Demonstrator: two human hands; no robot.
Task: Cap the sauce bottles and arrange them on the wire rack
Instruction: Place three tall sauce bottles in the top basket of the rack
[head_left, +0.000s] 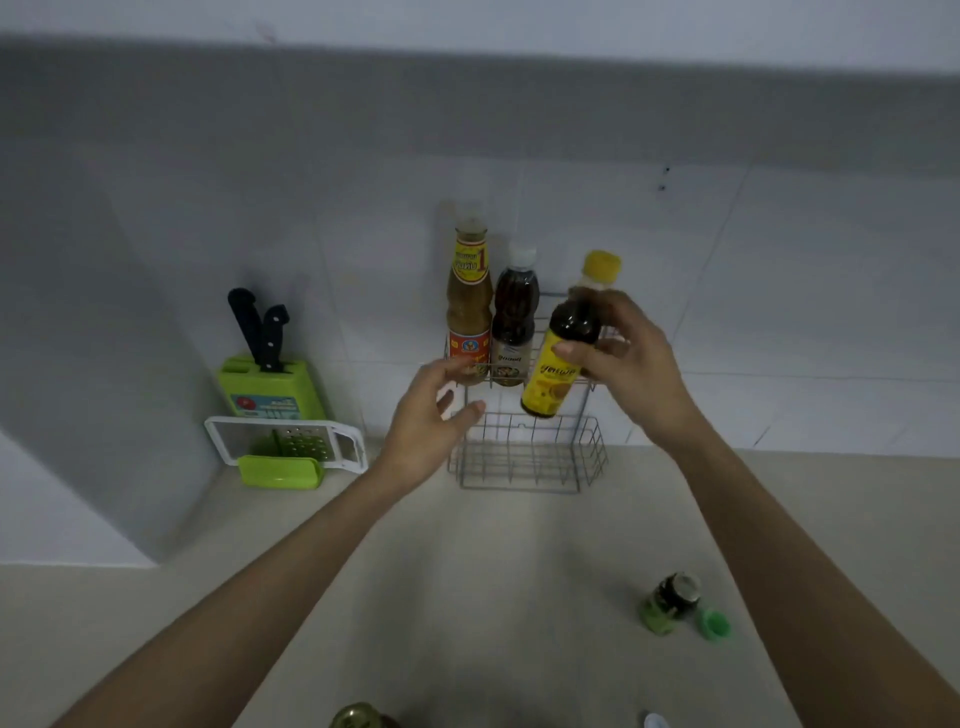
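A two-tier wire rack (530, 457) stands against the tiled wall. On its upper shelf stand a tall bottle with a yellow and red label (469, 296) and, to its right, a dark bottle with a white cap (513, 322). My right hand (631, 358) grips a dark bottle with a yellow cap and yellow label (553, 374), held tilted in front of the upper shelf's right side. Fingers spread and holding nothing, my left hand (431, 421) hovers by the rack's left front. A small dark bottle (670, 603) stands uncapped on the counter at right, its green cap (714, 626) beside it.
A green knife block (267, 384) with two black-handled knives stands at the left, with a white grater (285, 441) and a green holder (280, 470) leaning before it. A gold-topped object (358, 717) and a small white thing (654, 721) show at the bottom edge.
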